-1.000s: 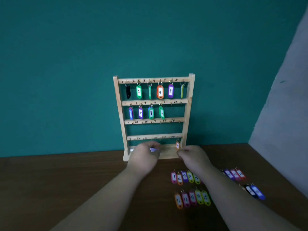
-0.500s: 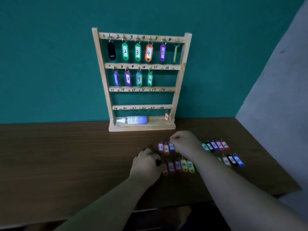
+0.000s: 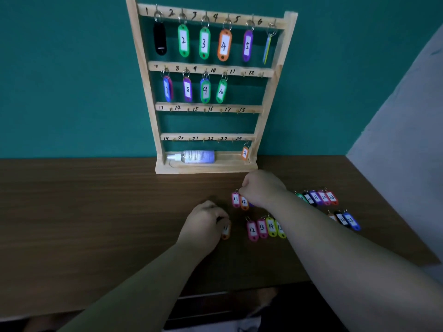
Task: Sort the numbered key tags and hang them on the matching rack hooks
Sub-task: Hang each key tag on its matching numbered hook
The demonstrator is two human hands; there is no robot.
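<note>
Orange tag [image 3: 225,231] lies on the table [image 3: 84,212], half under the left hand [image 3: 203,224]. Left fingers are curled down onto its ring end; number on it is too blurred to read. Cannot tell if the tag is actually pinched or just touched.

Right hand [image 3: 262,189] is a loose fist over the back row of loose tags, fingertips closed at the ring of the pink 11 tag [image 3: 236,199]. Orange 12 tag [image 3: 244,202] sits just beside it, touching. Whether the right fingers actually grip that ring is not clear.

Front row, right of the left hand: pink 12 [image 3: 252,230], pink 13 [image 3: 262,228], yellow-green 14 [image 3: 271,226], then another yellow-green one partly hidden by the right forearm. More tags further right in 2 short rows [image 3: 318,198] (numbers in the 20s, mostly unreadable).

Wooden rack [image 3: 271,92] stands upright at the table's back edge against the teal wall [image 3: 60,80]. Top rail, hooks 1-6: all filled, black tag [image 3: 160,39] on 1, green 2, green 3, orange 4, purple 5, and an edge-on tag on 6. Second rail: 7-10 filled, 11 and 12 bare. Third rail 13-18 bare. Bottom rail: only an orange 24 tag [image 3: 244,153] hangs, at the far right hook. A small bottle [image 3: 196,156] lies on its side on the rack's base shelf.
</note>
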